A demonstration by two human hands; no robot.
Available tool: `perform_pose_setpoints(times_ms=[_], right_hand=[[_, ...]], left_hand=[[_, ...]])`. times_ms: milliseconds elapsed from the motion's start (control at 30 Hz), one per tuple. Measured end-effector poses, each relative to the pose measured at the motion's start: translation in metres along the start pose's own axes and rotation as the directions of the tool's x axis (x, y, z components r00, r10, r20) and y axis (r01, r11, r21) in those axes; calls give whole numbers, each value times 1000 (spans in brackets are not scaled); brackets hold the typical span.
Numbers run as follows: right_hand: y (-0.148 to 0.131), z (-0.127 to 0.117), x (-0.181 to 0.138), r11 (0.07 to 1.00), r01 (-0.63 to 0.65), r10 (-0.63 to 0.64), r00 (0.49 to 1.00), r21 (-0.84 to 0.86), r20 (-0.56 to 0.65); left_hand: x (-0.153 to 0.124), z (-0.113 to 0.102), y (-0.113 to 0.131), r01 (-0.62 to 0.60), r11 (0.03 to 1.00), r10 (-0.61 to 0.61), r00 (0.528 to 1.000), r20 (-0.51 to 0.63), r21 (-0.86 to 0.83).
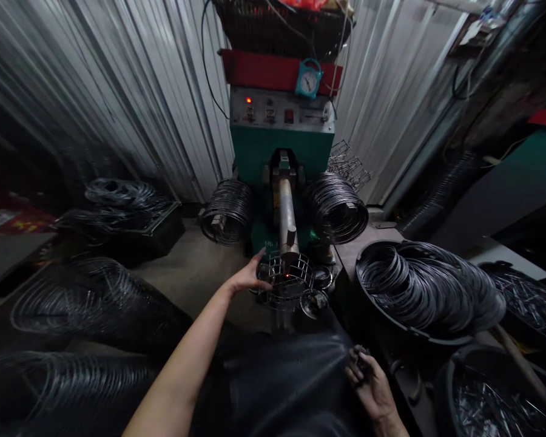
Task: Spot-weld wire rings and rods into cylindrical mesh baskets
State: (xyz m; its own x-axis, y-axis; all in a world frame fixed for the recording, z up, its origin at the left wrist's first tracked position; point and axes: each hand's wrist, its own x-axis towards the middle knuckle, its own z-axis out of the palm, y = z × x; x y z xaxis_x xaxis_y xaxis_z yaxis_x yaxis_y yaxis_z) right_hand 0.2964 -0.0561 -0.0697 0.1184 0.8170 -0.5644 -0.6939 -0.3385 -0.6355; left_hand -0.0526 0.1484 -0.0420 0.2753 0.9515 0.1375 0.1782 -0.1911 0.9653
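Note:
My left hand grips the left side of a round wire basket, thumb and fingers spread around its rim. The basket sits under the tip of the machine's metal arm, where a small red spot glows. Low on the right, my right hand is held with curled fingers beside the black apron on my lap. Its fingertips are dark, and what they hold, if anything, cannot be made out. Just below and right of the basket is a small round metal piece.
The green machine has wire coils on its left and right sides. A black tub of wire rings stands at right, near bins of short metal pieces. Bundled wire rings lie at left.

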Motion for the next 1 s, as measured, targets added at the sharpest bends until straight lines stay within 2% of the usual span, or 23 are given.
perform_pose_setpoints(times_ms=[100, 200, 300, 400, 500, 567, 667, 833, 933, 1000], right_hand=[[-5, -2, 2, 1000, -21, 21, 998, 3, 52], [-8, 6, 3, 993, -84, 81, 996, 81, 32], [-9, 17, 2, 988, -84, 80, 996, 129, 40], [-8, 24, -1, 998, -43, 42, 999, 49, 27], [-4, 24, -4, 997, -65, 65, 998, -48, -13], [0, 23, -4, 994, -81, 79, 996, -74, -28], [2, 22, -3, 994, -95, 96, 995, -49, 16], [-6, 25, 3, 998, -66, 66, 996, -3, 54], [-14, 30, 7, 1000, 10, -10, 1000, 5, 29], [-17, 34, 8, 992, 117, -117, 993, -42, -9]], left_hand=[[-16, 5, -20, 104, 982, -98, 994, 44, -158], [-24, 17, -28, 163, 934, -184, 982, -38, -319], [-35, 25, -21, 107, 921, -173, 973, -149, -373], [-60, 25, -3, 61, 961, -108, 981, -162, -271], [-94, 26, 18, 74, 994, -86, 983, -160, -78], [-115, 30, 30, 64, 996, -48, 977, -208, 70], [-134, 42, 42, 23, 959, 50, 968, -247, 282], [-136, 64, 59, 5, 890, 129, 956, -263, 456], [-131, 71, 66, 21, 892, 126, 948, -293, 452], [-128, 73, 69, 36, 912, 104, 943, -315, 408]])
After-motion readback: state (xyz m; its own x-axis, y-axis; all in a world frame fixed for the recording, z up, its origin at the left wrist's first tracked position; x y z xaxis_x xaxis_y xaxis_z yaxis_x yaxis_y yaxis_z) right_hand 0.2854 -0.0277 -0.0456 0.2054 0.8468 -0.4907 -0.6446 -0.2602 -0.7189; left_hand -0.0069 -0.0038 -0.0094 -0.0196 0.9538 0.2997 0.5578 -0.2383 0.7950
